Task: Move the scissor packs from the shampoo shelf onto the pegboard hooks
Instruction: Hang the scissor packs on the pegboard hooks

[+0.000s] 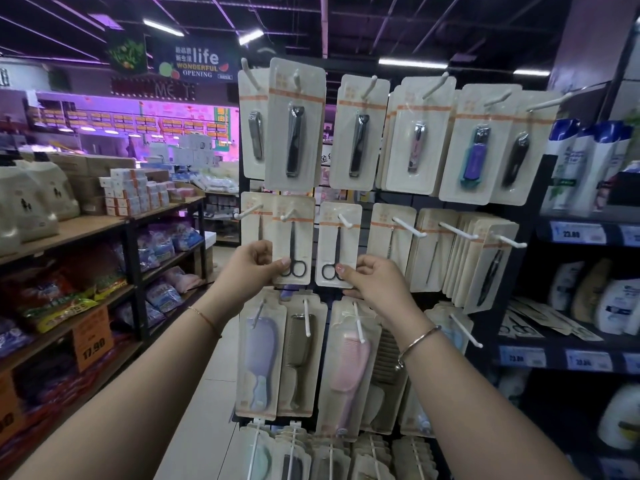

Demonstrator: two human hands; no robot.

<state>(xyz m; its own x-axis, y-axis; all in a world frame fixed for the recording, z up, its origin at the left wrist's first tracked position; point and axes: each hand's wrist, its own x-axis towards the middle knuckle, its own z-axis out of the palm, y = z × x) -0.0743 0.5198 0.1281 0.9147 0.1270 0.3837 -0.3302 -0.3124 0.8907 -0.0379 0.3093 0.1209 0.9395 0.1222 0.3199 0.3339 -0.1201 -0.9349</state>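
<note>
Two beige scissor packs hang side by side in the middle row of the pegboard rack [367,195]. My left hand [254,268] pinches the lower edge of the left scissor pack [294,237], which sits on a white hook [289,214]. My right hand [374,282] grips the bottom of the right scissor pack [337,240], hung on its own hook [346,221]. More scissor packs [540,322] lie flat on the shampoo shelf [554,344] at the right, among the bottles.
Nail clipper packs [294,123] fill the top row, comb packs [348,362] the row below my hands. White hooks [464,329] stick out toward me. Shampoo bottles [588,164] stand on the right shelves. Shelves of goods [69,271] line the aisle at left.
</note>
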